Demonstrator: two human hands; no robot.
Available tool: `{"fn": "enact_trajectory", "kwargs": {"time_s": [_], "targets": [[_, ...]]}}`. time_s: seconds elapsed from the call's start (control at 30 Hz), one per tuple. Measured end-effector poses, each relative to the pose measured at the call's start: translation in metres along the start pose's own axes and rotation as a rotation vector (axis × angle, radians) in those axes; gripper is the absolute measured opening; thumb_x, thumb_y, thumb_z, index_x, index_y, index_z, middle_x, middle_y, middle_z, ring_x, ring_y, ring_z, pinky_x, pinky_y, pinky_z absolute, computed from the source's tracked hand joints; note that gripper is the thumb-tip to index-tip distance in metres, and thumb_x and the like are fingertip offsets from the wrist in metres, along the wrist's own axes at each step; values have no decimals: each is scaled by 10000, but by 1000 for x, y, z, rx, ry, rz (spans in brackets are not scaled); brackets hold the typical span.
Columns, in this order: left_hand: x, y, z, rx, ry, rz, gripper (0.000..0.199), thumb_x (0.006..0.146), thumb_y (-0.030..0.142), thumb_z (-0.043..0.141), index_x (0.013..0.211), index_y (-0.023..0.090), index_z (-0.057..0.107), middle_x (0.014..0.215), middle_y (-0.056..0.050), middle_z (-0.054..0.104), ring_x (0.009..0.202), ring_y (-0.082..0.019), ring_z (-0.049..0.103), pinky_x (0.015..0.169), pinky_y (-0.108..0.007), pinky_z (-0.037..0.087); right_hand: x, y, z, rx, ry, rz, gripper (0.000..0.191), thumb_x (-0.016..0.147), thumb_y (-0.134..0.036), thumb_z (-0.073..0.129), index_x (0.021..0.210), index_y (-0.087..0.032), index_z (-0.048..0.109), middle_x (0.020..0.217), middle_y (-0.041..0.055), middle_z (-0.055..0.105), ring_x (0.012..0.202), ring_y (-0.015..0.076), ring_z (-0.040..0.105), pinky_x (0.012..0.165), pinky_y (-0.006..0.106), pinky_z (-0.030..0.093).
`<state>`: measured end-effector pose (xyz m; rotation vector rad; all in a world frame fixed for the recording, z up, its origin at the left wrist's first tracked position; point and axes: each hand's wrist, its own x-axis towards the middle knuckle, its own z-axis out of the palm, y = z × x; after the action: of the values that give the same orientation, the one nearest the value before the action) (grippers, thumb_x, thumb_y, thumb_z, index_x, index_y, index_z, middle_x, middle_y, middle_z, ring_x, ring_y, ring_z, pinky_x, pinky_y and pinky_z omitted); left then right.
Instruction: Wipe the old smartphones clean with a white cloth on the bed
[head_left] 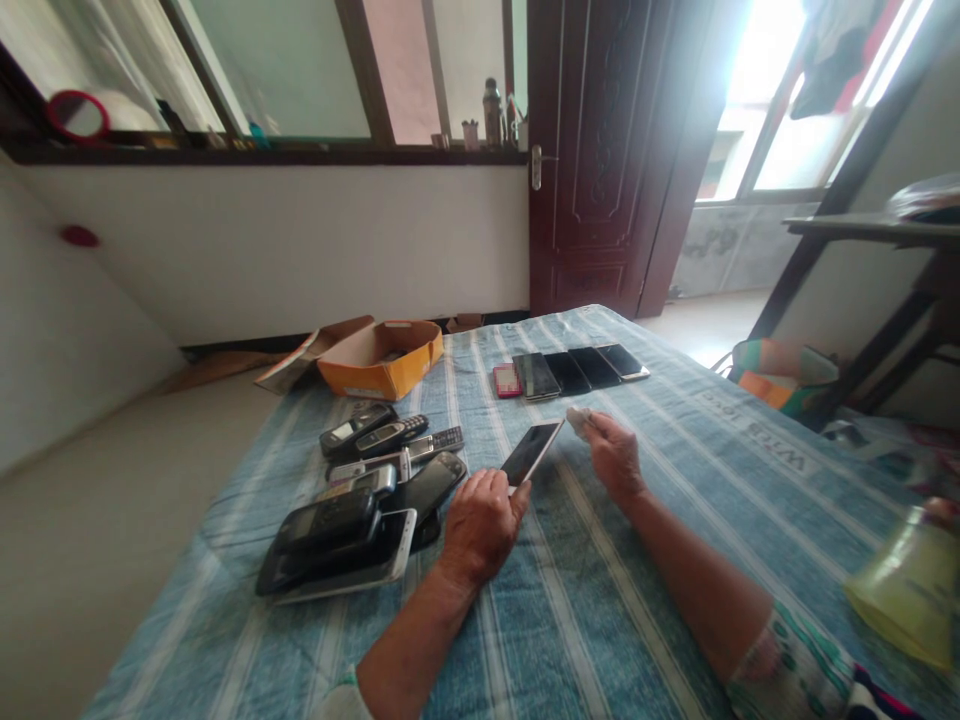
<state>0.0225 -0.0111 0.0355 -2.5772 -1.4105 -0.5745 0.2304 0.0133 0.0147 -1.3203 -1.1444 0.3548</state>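
My left hand (484, 520) is closed around the lower end of a white-edged smartphone (531, 456), which is tilted above the striped cloth. To its right, my right hand (615, 458) pinches a small crumpled greyish cloth or tissue (579, 420), close to the phone's upper corner. Left of my left hand lies a pile of old mobile phones (330, 520), with a white-framed smartphone (401, 550) at the bottom. Farther back, several dark smartphones (574, 372) lie in a row beside a small pink-edged device (508, 380).
A blue striped cloth (600, 620) covers the surface. An open orange cardboard box (390, 375) stands at the back left, its lid folded out. At the right edge sits a yellow translucent bag or container (907, 590). Beyond are a dark red door (600, 150) and a window ledge (300, 155).
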Motion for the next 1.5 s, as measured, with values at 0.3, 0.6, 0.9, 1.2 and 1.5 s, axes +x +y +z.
{"fn": "enact_trajectory", "kwargs": {"time_s": [0.3,0.6,0.9,1.2,1.5], "targets": [[5,-18,-7,-418,106,-189,456,947,391,291,705,181,616,623,-50,636,597,-199,609,570,-283,431,-3,2,8,60,0,-105,244,836,-345,543,894,-191,723,959,68,669,876,207,615,763,323,501],[10,-22,-10,-593,123,-367,454,876,471,339,607,201,585,516,-26,581,510,-187,555,533,-286,412,-1,-2,12,33,24,-232,238,875,-329,518,961,-222,712,1013,66,670,932,200,625,817,331,529],[7,-28,-8,-690,89,-369,417,850,475,371,639,194,595,552,-26,598,543,-182,562,563,-275,444,-4,-12,12,-66,28,-392,261,910,-263,466,1019,-217,698,1050,85,673,993,190,621,899,325,500],[9,-26,-8,-728,80,-363,381,845,452,379,647,197,582,578,-12,601,569,-172,562,576,-259,444,-3,-14,13,-85,16,-404,283,926,-286,445,1046,-216,691,1110,91,658,1047,190,608,940,318,485],[11,-29,-5,-682,152,-394,384,850,464,393,732,192,637,621,-17,640,600,-177,583,608,-265,463,-1,-11,13,-111,10,-359,299,929,-289,424,1072,-235,681,1146,74,648,1077,188,591,954,334,474]]}}
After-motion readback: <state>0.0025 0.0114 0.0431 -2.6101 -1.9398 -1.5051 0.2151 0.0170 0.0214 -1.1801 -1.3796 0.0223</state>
